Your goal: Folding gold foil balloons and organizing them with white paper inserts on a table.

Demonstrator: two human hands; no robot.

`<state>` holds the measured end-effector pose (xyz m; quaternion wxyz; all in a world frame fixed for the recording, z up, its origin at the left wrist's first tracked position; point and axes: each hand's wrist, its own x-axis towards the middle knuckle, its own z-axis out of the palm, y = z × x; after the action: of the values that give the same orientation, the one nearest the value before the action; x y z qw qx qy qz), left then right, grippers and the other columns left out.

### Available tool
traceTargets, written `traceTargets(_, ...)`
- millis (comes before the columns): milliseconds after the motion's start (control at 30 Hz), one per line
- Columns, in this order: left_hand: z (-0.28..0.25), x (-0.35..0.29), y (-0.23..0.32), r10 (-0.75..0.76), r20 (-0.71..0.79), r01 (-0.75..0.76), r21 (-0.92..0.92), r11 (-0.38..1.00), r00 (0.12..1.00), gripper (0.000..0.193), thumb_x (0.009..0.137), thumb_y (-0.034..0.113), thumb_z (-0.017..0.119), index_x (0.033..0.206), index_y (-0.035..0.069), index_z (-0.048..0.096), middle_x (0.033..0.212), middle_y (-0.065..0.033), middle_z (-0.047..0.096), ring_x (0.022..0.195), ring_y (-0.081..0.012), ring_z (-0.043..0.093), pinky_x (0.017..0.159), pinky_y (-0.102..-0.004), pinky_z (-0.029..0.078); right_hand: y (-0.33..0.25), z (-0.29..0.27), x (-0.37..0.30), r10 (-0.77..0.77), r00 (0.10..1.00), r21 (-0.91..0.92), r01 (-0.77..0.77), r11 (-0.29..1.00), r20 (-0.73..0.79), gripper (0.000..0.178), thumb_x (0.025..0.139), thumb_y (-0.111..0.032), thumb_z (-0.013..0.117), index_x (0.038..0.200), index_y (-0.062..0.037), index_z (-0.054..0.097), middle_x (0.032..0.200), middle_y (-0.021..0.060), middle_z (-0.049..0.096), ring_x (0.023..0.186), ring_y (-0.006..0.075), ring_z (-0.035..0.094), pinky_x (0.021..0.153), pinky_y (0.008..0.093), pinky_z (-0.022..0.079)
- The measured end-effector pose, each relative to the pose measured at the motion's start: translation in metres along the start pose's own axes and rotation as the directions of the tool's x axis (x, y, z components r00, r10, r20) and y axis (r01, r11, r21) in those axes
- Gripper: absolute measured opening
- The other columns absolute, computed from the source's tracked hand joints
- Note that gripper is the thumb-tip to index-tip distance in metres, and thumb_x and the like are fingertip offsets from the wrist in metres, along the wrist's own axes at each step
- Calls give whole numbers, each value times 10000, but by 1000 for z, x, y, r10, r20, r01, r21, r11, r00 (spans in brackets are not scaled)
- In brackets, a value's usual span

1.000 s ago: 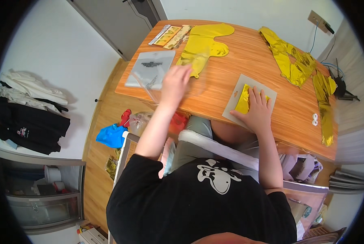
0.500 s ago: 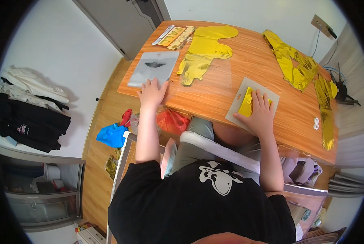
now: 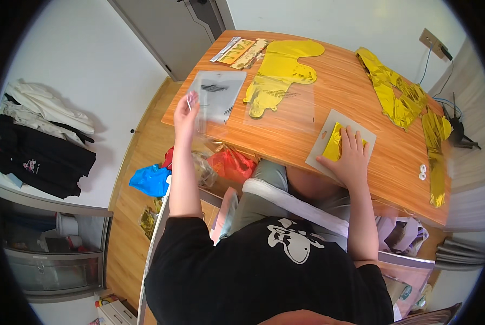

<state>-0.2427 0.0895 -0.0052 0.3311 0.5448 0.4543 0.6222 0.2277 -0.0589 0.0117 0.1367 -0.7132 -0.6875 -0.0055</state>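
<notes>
Desk (image 3: 340, 70) fills the middle — stacked bags (image 3: 224, 97) lie at its left, just beside the left hand (image 3: 185, 111), whose grip is narrow, fingertips pinching the edge of a clear bag. Card (image 3: 335, 120), grey, lies near the front edge, directly under the right hand (image 3: 353, 160) — grip wide, palm down, fingers spread over the card's yellow foil (image 3: 334, 145).

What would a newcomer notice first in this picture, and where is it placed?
Probably the large gold foil piece, lying flat at the far side of the wooden table, left of its middle. Next come the wrinkled gold foil at far right, and the grey card under the right hand.
</notes>
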Motion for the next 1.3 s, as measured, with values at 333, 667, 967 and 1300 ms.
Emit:
traceTargets(333,-10,87,-9,-291,146,325,-491,808,945,628,990,42,515,1578,36,293,1579,-148,435,1429,-245,478,1134,-346,403,0,-1,0,13,1000,5,-13,1000,14,1106,732,-697,763,1568,-77,389,1645,134,354,1536,373,267,1232,605,171)
traceTargets(667,-33,128,-17,-405,264,293,377,879,875,723,930,-121,458,1614,45,293,1509,-154,526,1352,-240,555,1121,-366,432,-1,-5,0,22,999,0,-22,1000,32,1118,731,-722,750,1569,-76,388,1645,141,352,1536,381,266,1230,604,171)
traceTargets(967,-35,129,-18,-244,285,-40,722,691,927,654,924,2,581,1554,16,408,1470,-212,546,1329,-291,563,1147,-388,430,-1,-3,1,17,1000,1,-17,1000,19,1127,732,-741,735,1567,-68,389,1640,132,361,1537,375,263,1226,604,177)
traceTargets(1300,34,59,0,143,485,-505,831,233,863,500,931,370,688,1382,162,636,1577,-149,455,1475,-365,383,1211,-534,297,0,0,-2,16,1000,0,-16,1000,-4,1122,727,-736,740,1564,-72,396,1635,126,365,1534,368,272,1223,605,185)
